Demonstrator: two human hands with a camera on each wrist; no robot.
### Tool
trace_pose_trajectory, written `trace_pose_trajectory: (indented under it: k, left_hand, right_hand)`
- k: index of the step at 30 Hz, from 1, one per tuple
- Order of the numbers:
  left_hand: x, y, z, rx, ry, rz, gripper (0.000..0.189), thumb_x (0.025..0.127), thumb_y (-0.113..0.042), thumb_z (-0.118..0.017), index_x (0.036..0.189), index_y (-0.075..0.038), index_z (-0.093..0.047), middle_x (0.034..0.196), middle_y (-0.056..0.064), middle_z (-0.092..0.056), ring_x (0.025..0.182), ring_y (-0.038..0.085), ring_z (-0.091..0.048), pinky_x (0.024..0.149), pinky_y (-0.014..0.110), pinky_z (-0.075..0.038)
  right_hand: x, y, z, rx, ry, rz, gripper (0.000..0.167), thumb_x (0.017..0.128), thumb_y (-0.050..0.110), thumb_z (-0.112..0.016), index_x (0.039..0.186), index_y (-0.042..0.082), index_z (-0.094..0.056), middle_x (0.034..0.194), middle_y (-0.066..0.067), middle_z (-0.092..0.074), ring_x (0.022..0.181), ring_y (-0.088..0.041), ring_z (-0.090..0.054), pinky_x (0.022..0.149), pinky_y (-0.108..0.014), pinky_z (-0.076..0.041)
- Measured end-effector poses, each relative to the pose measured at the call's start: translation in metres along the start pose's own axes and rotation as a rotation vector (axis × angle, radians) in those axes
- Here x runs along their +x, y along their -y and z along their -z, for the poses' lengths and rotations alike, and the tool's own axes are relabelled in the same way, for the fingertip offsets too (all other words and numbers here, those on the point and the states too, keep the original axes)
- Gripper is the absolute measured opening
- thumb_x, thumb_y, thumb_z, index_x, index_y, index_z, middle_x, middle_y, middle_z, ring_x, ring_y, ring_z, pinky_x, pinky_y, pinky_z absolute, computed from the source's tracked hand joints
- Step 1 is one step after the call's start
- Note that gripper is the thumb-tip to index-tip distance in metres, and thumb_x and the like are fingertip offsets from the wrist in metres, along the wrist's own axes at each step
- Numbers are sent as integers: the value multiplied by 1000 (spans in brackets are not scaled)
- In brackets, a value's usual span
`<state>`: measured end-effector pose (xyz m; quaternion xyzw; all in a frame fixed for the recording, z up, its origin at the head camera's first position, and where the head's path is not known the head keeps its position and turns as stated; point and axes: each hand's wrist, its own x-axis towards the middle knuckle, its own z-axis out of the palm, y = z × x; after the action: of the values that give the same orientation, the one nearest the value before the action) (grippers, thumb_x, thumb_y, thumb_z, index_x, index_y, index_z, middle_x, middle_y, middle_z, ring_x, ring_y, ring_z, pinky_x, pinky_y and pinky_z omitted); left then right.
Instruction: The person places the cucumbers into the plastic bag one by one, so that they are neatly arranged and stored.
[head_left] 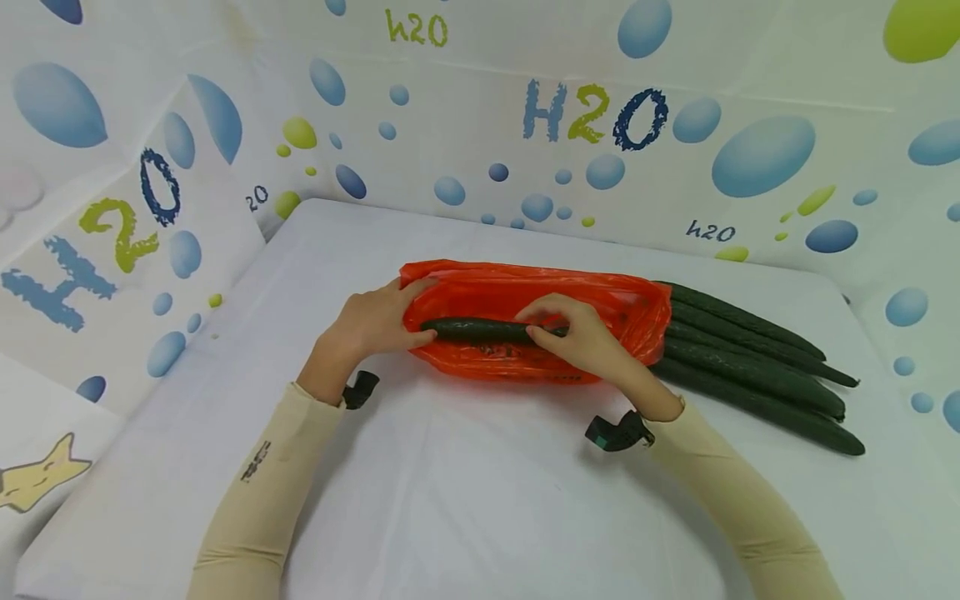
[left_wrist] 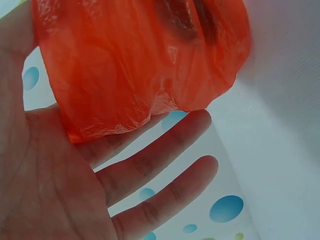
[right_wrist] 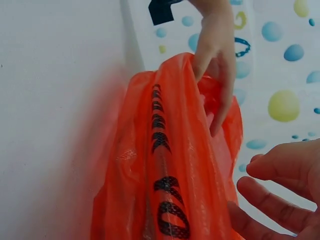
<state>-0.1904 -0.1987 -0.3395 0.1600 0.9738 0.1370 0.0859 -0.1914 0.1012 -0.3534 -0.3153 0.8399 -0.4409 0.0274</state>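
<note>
A red plastic bag point(head_left: 480, 292) lies on its side at the table's middle, its mouth spread wide. Inside lies a long dark green cucumber point(head_left: 472, 330). At the bag's left end is my left hand point(head_left: 375, 317), its thumb near the cucumber's tip and other fingers at the back rim. In the left wrist view those fingers point(left_wrist: 160, 155) are straight and spread behind the bag point(left_wrist: 120, 75). My right hand point(head_left: 577, 333) holds the cucumber's right part between thumb and bent fingers. In the right wrist view the bag's wall hides the cucumber from my right hand's fingers point(right_wrist: 272, 192).
Several long cucumbers point(head_left: 750, 358) lie side by side at the right, their left ends hidden by the bag. White cloth covers the table point(head_left: 465, 483). A printed sheet point(head_left: 465, 108) with blue drops stands along the back and left. Black wrist cameras point(head_left: 618, 432) hang beneath both wrists.
</note>
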Motion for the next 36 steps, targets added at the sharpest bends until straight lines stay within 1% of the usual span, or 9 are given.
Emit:
trace_pose_trajectory:
  k: [4,10,14,19,23,27,30,33,36]
  left_hand:
    - [1,-1,-1,-6,7,5,83,86,-50,-65,154,-19,-28,145,21,-44,114,41,-56,89,61,-48]
    - [2,-2,-1,-14,8,5,85,86,-51,-65,155,-21,-25,145,21,-43,112,41,-57,88,62,-48]
    - [2,-2,-1,-19,2,8,86,85,-51,-66,155,-24,-24,143,20,-45,110,39,-58,87,60,-49]
    - [2,-3,0,-25,8,6,86,85,-51,-66,155,-23,-23,144,20,-45,113,39,-57,87,60,-49]
    - [3,-5,1,-29,9,2,85,86,-50,-65,155,-24,-23,144,20,-44,111,40,-58,87,60,-49]
    - [2,-5,4,-24,7,14,85,86,-49,-66,155,-24,-23,144,20,-44,107,41,-59,88,60,-49]
    - [3,-5,4,-25,18,18,86,86,-49,-66,155,-24,-22,144,21,-43,108,41,-58,88,60,-48]
    - [3,-6,2,-29,25,19,87,86,-49,-66,155,-23,-21,144,22,-42,110,42,-57,89,62,-47]
    - [3,-7,1,-32,24,18,87,86,-49,-66,155,-23,-21,144,22,-42,110,42,-57,89,62,-47]
  right_hand:
    - [-5,1,6,4,-18,8,20,92,4,-65,111,3,-69,111,-11,-67,109,-27,-59,91,-50,-50]
    - [-11,-1,21,-14,-2,-6,21,92,6,-65,112,2,-68,111,-13,-66,105,-27,-60,90,-48,-52]
    - [-16,-2,34,-43,-20,-21,22,92,7,-65,114,3,-67,114,-14,-65,104,-27,-61,89,-48,-52]
    - [-23,-2,52,-71,-57,-37,23,93,7,-65,115,2,-66,114,-14,-65,103,-25,-61,88,-47,-52]
    - [-30,-2,69,-124,-76,-18,23,92,5,-65,114,2,-67,112,-12,-66,102,-23,-61,88,-44,-51]
    - [-36,-2,84,-167,-98,-6,23,91,3,-66,113,2,-67,110,-11,-67,101,-23,-62,89,-35,-52]
    - [-42,-1,93,-186,-111,-33,23,91,4,-66,114,2,-67,110,-13,-66,102,-23,-61,88,-24,-51]
    - [-50,-2,101,-204,-109,-62,24,92,6,-65,116,4,-67,113,-14,-65,103,-21,-59,86,-19,-48]
    - [-58,-5,108,-212,-130,-63,24,92,5,-64,116,4,-67,114,-12,-65,102,-11,-57,85,-14,-46]
